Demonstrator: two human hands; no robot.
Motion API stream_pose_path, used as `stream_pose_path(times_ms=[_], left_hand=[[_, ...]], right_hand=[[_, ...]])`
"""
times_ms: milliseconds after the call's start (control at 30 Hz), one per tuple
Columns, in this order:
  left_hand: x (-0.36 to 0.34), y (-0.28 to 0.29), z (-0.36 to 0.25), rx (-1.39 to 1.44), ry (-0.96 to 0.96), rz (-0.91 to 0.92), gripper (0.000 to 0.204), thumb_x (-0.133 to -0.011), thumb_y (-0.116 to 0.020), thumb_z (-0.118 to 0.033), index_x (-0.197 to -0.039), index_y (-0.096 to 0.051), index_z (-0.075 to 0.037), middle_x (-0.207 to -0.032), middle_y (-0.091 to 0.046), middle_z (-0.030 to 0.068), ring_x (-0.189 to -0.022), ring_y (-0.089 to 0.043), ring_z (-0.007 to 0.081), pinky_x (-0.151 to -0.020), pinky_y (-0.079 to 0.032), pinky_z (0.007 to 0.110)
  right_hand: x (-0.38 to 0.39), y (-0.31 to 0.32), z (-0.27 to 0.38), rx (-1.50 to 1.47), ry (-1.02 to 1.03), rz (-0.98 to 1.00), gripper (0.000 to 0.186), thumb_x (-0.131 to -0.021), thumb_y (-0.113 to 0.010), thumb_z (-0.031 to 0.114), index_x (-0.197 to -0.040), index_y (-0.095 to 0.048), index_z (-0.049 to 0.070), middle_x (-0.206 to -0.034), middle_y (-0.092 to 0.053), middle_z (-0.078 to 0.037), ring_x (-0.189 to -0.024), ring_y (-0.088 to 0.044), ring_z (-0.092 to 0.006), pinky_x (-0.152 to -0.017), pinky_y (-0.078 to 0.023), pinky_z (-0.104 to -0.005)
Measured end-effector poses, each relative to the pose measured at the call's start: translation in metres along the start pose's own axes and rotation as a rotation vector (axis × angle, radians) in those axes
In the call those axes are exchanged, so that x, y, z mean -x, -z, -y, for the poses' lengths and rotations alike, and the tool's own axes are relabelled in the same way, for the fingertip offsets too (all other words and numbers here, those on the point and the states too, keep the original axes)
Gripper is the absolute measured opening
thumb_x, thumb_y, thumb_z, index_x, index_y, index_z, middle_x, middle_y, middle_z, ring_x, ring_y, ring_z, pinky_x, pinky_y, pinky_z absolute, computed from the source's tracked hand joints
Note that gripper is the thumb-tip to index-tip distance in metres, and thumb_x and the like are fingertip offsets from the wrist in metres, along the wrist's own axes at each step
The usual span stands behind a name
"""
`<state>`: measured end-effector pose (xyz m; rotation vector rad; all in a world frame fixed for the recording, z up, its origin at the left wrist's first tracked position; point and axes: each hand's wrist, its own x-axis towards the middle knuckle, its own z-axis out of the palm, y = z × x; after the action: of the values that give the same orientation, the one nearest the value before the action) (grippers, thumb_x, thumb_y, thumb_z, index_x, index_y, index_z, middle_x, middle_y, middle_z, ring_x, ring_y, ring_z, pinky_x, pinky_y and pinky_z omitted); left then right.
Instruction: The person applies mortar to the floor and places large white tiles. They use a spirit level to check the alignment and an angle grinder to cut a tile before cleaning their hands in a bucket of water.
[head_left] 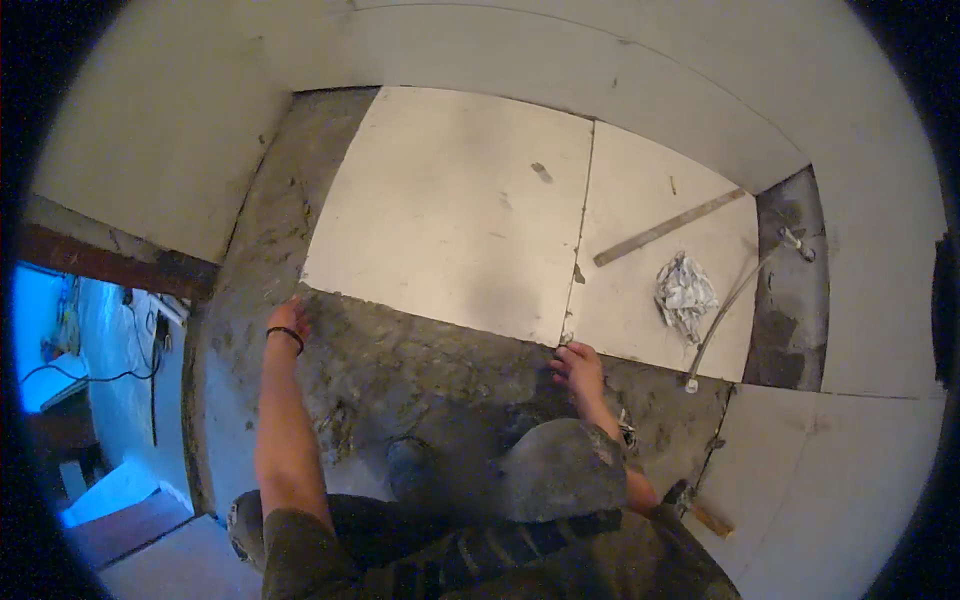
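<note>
A large cream floor tile (440, 210) lies on the floor, its near edge bordering rough grey mortar (400, 340). My left hand (288, 322), with a dark band at the wrist, is at the tile's near left corner, fingers loosely apart. At the near right corner, by the joint with a second cream tile (640, 310), is my right hand (580, 368). Its thumb and fingers are bent together over a tiny piece at the joint, too small to name. My knee hides part of the right forearm.
On the second tile lie a flat grey strip (670, 228), a crumpled white plastic wrapper (685, 293) and a flexible hose (728, 310). A tool with a wooden handle (712, 522) lies at my right. Walls enclose the far side; a blue-lit doorway (110, 370) opens at left.
</note>
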<state>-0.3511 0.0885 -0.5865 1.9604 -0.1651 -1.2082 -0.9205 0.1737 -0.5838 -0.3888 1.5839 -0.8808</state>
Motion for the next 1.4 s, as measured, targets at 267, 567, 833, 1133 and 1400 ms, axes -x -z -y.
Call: stream_pose_path(times_ms=[267,567,833,1133,1400], left_hand=[[-0.011,0.007,0.005,-0.019,0.002,0.105,0.024,-0.088,-0.055,-0.037,-0.087,-0.056,-0.013,-0.075,-0.057,0.001,-0.061,-0.052,0.0168,-0.054,-0.043,0.033],[-0.003,-0.005,0.008,0.061,0.024,0.019,0.024,-0.085,-0.06,-0.035,-0.078,-0.057,-0.012,-0.063,-0.051,-0.0001,-0.053,-0.048,0.0169,-0.049,-0.042,0.033],[-0.007,0.002,0.009,0.035,0.01,0.073,0.024,-0.086,-0.057,-0.036,-0.085,-0.059,-0.012,-0.065,-0.053,0.0006,-0.051,-0.048,0.0164,-0.048,-0.043,0.032],[-0.005,-0.008,0.017,0.065,0.034,0.026,0.028,-0.086,-0.057,-0.038,-0.093,-0.059,-0.011,-0.078,-0.06,0.0021,-0.068,-0.058,0.017,-0.059,-0.045,0.035],[-0.042,0.026,0.028,0.062,0.064,0.207,0.026,-0.086,-0.057,-0.037,-0.085,-0.055,-0.012,-0.07,-0.056,0.0022,-0.059,-0.055,0.0174,-0.047,-0.041,0.031]], right_hand=[[0.01,-0.003,0.003,-0.022,0.005,0.012,0.037,-0.081,-0.064,0.016,-0.113,-0.047,0.01,-0.091,-0.059,-0.003,-0.077,-0.06,-0.0164,-0.058,-0.047,-0.032],[0.004,-0.001,0.003,-0.002,-0.02,0.007,0.035,-0.084,-0.061,0.016,-0.113,-0.046,0.007,-0.093,-0.06,-0.004,-0.075,-0.06,-0.0155,-0.058,-0.048,-0.0302],[0.002,-0.003,0.0,0.024,-0.026,-0.021,0.034,-0.084,-0.061,0.015,-0.115,-0.049,0.004,-0.093,-0.061,-0.006,-0.075,-0.062,-0.018,-0.058,-0.05,-0.0311],[-0.004,0.002,-0.003,0.049,0.003,-0.042,0.034,-0.084,-0.061,0.015,-0.113,-0.048,0.003,-0.091,-0.06,-0.007,-0.072,-0.064,-0.0174,-0.052,-0.049,-0.03],[0.007,-0.01,-0.007,0.038,0.001,-0.02,0.027,-0.085,-0.061,0.017,-0.107,-0.049,0.007,-0.087,-0.058,-0.003,-0.071,-0.061,-0.0145,-0.053,-0.048,-0.0288]])
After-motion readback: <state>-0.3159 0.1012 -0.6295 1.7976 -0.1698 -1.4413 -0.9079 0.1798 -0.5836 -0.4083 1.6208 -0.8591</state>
